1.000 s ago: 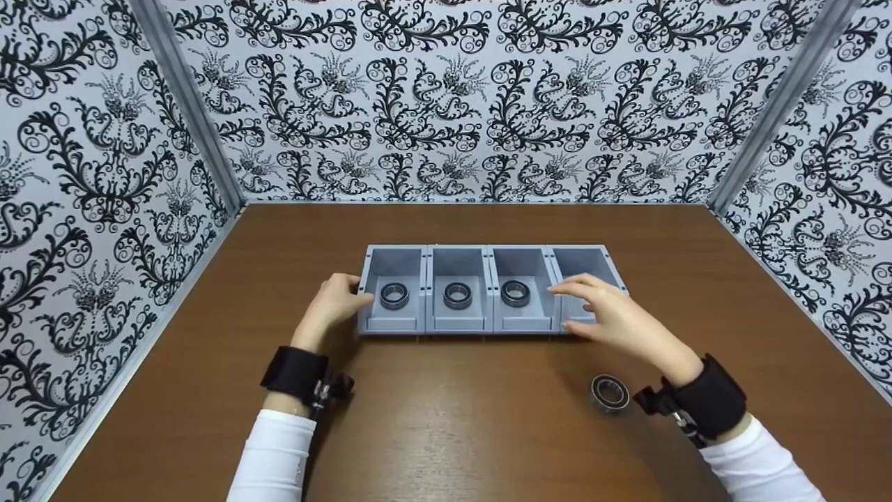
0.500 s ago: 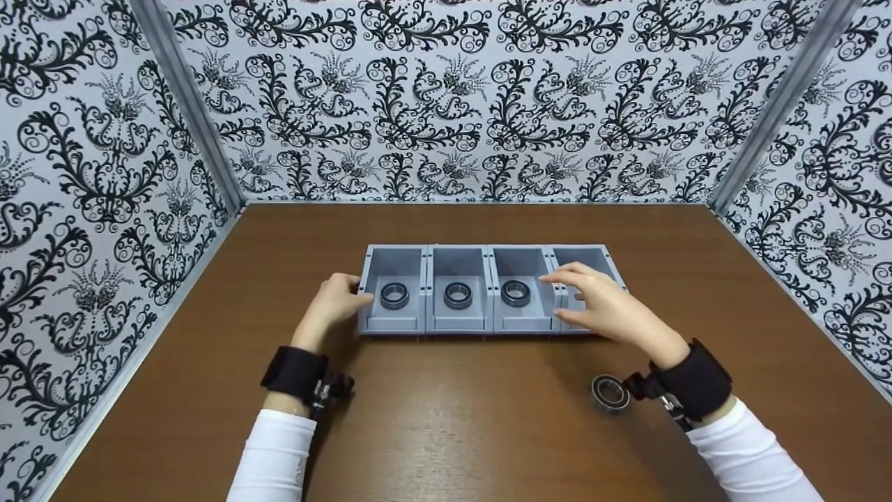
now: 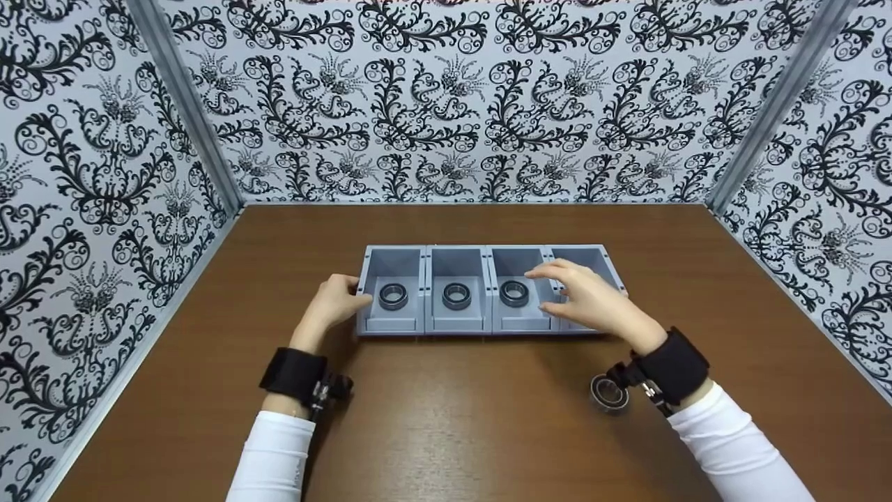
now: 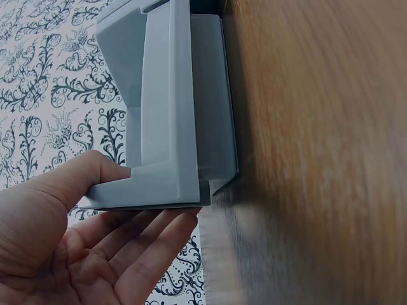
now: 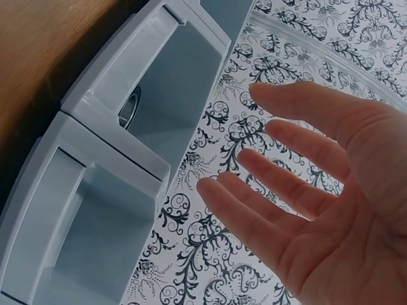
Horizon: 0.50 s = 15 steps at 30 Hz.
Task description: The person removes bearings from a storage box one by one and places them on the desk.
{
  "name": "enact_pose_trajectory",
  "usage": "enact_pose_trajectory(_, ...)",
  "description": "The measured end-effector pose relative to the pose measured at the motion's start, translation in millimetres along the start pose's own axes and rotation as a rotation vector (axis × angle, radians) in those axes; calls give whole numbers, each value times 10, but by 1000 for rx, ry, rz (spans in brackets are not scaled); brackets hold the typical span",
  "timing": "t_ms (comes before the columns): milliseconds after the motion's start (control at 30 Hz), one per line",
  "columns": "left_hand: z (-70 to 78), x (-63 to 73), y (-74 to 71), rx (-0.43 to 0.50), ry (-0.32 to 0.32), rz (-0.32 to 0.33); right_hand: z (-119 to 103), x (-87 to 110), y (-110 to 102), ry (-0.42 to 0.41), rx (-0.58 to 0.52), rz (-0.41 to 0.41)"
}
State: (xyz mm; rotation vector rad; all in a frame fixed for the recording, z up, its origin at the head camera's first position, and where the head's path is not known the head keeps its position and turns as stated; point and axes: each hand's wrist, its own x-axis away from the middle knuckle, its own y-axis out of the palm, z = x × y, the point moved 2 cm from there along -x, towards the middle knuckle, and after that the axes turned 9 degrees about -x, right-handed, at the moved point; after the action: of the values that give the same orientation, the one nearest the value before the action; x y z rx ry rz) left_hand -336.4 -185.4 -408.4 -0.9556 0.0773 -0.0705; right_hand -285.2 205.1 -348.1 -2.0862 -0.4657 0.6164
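Note:
Four joined grey bins form a row (image 3: pixel 454 328) on the table. Round the side wall of the leftmost bin (image 4: pixel 168 171) my left hand (image 3: pixel 336 301) is placed, thumb on the rim and fingers along the outside. Ball bearings lie one each in the left bin (image 3: pixel 394 297), the second bin (image 3: pixel 456 297) and the third bin (image 3: pixel 514 293). Over the rightmost bin (image 5: pixel 95 235) hovers my right hand (image 3: pixel 592 296), fingers spread and holding nothing, its fingertips reaching toward the third bin. Another bearing (image 3: pixel 605 399) lies on the table below the right wrist, partly covered by the wrist camera.
The brown wooden table (image 3: pixel 432 418) extends in front of and behind the bins. Patterned walls (image 3: pixel 446 104) enclose it at the back and both sides. Black straps with cameras (image 3: pixel 296 373) are worn on both wrists.
My right hand has moved left and slightly away from me, from the rightmost bin toward the third, fingers still apart. The left hand and the bearings stay where they were.

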Motion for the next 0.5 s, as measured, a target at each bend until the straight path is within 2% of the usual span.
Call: enact_pose_trajectory(500,-11,-6,7,-3,15,2,9,-199,96,-38,30,-15)
